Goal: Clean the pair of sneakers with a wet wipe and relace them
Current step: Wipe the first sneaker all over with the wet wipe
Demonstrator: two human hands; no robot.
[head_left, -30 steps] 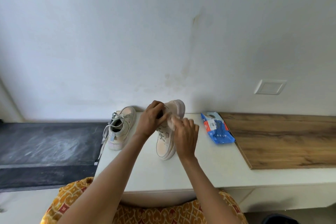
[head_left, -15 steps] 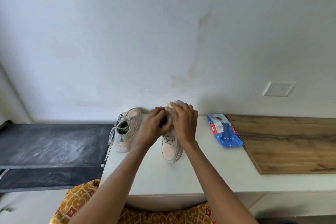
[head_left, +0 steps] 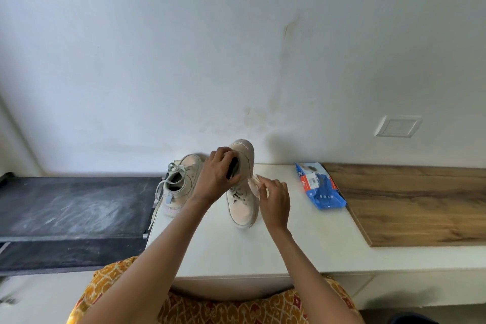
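Two sneakers sit on the white counter [head_left: 236,252] in front of you. Far left, beside the counter, lies a dark slab [head_left: 76,202] with pale smears. At the counter's left edge stands the laced sneaker [head_left: 181,184], upright, toe toward the wall, one lace end hanging over the edge. Just right of it, your left hand [head_left: 215,179] grips the second sneaker [head_left: 243,197] at its collar, fingers curled into the opening; this shoe is tipped up with heel raised and toe resting on the counter, pointing toward you. Your right hand [head_left: 274,198] pinches a wet wipe [head_left: 254,187] against the shoe's right side, near the eyelets. Whether the wipe presses on the upper or the sole rim, you cannot tell. Right of the hands, apart from both shoes, a blue wipe pack [head_left: 319,189] lies flat. Far right, a wooden board [head_left: 415,202] rests on the counter, touching the pack's edge.
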